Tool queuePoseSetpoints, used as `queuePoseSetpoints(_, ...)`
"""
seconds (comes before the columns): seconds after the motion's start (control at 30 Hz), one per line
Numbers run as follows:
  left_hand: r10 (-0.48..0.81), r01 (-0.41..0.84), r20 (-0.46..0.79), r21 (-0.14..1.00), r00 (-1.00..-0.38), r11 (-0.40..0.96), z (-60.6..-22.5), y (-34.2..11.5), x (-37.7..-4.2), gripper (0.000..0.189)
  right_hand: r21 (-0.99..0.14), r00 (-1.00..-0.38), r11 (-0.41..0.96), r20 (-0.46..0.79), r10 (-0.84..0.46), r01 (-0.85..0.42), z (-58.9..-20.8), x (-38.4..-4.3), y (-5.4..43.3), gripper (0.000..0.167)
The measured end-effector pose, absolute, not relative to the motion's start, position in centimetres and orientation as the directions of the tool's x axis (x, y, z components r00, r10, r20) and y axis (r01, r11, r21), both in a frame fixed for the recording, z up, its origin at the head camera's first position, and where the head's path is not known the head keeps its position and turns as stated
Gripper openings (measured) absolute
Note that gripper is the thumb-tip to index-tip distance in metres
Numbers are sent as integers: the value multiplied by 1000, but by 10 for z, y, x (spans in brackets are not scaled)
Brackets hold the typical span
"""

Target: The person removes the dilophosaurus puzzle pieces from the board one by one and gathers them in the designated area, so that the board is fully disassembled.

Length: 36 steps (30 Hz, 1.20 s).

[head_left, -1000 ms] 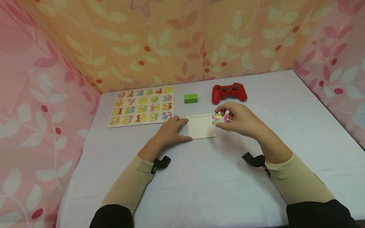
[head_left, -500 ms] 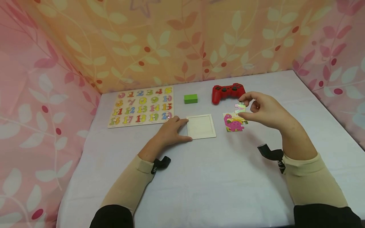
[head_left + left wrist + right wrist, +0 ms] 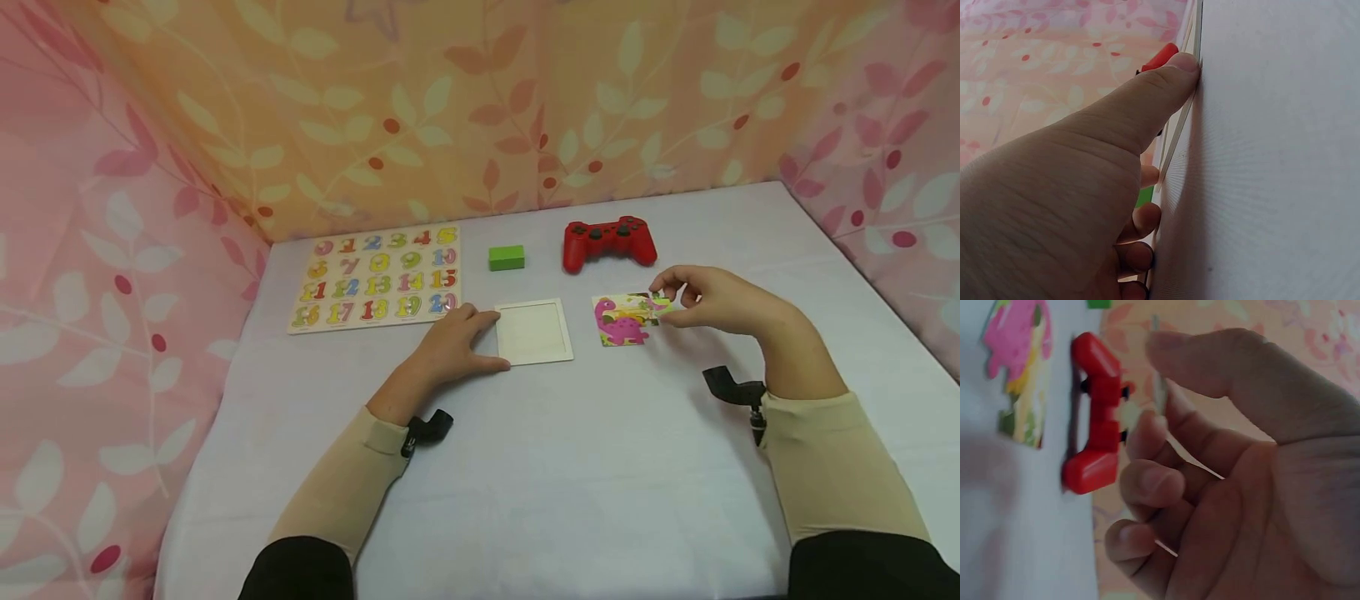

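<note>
My left hand (image 3: pixel 453 342) holds the left side of a small pale wooden puzzle tray (image 3: pixel 534 333), with thumb at the near corner and index finger at the far one. The tray lies flat with a bare recess; in the left wrist view the thumb (image 3: pixel 1166 84) presses its edge. My right hand (image 3: pixel 723 304) pinches a puzzle piece (image 3: pixel 1159 390) between thumb and index finger, seen edge-on in the right wrist view. That piece overlaps the right end of the joined pink dinosaur puzzle pieces (image 3: pixel 621 327) in the head view. Those pieces lie on the cloth right of the tray.
A number board (image 3: pixel 375 279) lies at the back left. Behind the tray stand a green block (image 3: pixel 507 258) and a red game controller (image 3: pixel 609 243). White cloth (image 3: pixel 570 467) covers the table, and patterned curtains (image 3: pixel 420 108) rise at the back and sides.
My right hand has carried the puzzle piece rightward from beside the tray, past the dinosaur pieces, then lowered at their right end, uncovering them. The left hand has stayed on the tray.
</note>
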State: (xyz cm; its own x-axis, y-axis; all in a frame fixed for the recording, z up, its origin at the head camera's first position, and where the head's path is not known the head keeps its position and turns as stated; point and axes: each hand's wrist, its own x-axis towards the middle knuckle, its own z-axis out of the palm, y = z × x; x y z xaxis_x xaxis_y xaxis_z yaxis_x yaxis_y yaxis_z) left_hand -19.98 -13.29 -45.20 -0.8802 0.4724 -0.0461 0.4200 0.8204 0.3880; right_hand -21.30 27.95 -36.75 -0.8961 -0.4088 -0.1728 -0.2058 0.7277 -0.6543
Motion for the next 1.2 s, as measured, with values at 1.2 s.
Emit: queuePoseSetpoints(1.2,484,422,-70,392,-872,818,-461,-139,-199,94,-436,-857,870,-332,-394,-232,-415,-218,263,21)
